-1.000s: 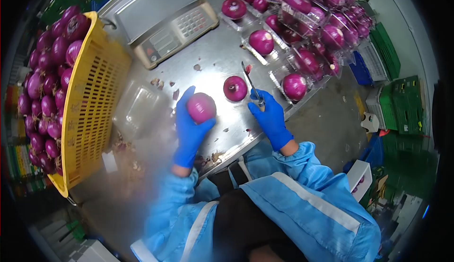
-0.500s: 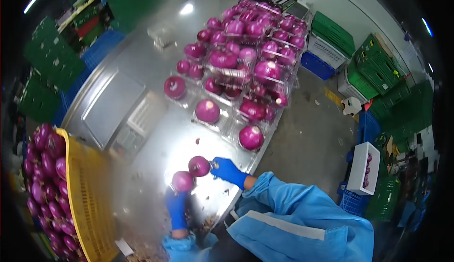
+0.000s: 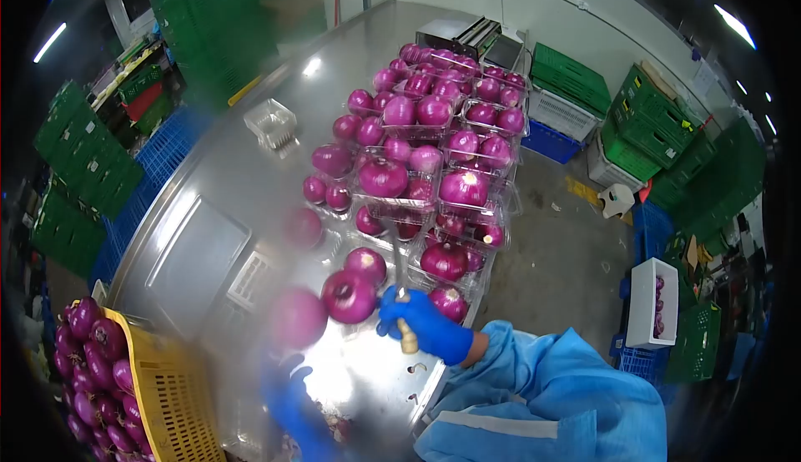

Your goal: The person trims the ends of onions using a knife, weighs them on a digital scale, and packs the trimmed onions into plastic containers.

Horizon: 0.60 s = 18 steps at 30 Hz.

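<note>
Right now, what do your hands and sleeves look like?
Right hand: plain blue glove, close-fitting. Right sleeve: lighter blue, loose, wrinkled, slightly shiny. A pale band crosses the same blue garment lower down. Left hand: also gloved in blue, but blurred. Can't make out the left sleeve.

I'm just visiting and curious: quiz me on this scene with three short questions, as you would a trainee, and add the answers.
1. What does the right hand grip?
A) a brush
B) a knife
C) a spoon

2. True or false: the yellow basket at the person's left is full of green apples.

3. Fill in the blank: the glove on the right hand is ____.

Key: 1. B; 2. false, it holds purple onions; 3. blue.
</note>
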Tool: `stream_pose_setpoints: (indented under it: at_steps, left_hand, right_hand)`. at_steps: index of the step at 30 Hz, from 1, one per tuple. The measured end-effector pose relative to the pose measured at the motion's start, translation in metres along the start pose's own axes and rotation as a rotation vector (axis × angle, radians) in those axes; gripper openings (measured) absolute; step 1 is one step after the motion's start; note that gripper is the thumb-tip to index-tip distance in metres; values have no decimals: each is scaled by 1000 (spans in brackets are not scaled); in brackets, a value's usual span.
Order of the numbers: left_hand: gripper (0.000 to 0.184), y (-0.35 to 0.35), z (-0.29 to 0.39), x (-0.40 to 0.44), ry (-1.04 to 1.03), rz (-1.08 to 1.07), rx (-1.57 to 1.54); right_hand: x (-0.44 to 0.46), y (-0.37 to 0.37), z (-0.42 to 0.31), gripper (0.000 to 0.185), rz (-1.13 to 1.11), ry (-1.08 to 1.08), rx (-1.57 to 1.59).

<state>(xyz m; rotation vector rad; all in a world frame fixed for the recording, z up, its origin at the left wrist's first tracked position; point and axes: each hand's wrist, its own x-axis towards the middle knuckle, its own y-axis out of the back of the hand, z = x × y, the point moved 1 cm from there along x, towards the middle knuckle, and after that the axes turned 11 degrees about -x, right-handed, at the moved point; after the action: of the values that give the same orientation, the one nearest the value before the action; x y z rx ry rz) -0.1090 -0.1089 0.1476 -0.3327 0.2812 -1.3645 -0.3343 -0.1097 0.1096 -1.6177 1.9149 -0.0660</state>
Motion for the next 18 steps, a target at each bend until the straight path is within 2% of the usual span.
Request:
stream_pose_setpoints:
  at_steps: [1, 3, 8, 9, 11, 13, 14, 17, 18]
  left_hand:
    - [66, -7, 1, 2, 1, -63, -33]
    - [65, -14, 1, 3, 6, -190, -98]
    - [45, -11, -17, -21, 406, -263, -147]
    - [56, -4, -27, -24, 483, -292, -186]
    - [54, 9, -45, -26, 521, -495, -209]
    - [28, -6, -24, -32, 491, -432, 68]
    - [23, -17, -15, -28, 467, -399, 207]
    - [22, -24, -25, -13, 530, -320, 212]
    - [22, -23, -29, -10, 434, -342, 307]
  right_hand:
    - [1, 3, -14, 6, 44, 33, 28]
    - [16, 30, -43, 5, -70, 310, 4]
    - [10, 36, -171, 6, 379, 429, 2]
    - [15, 41, -192, 7, 429, 461, 26]
    - [44, 72, -232, 10, 380, 439, 30]
    - [93, 109, -269, 11, 248, 444, 134]
    - [114, 122, -286, 11, 231, 432, 116]
    - [191, 152, -331, 7, 209, 441, 178]
    - [215, 160, -342, 5, 214, 485, 195]
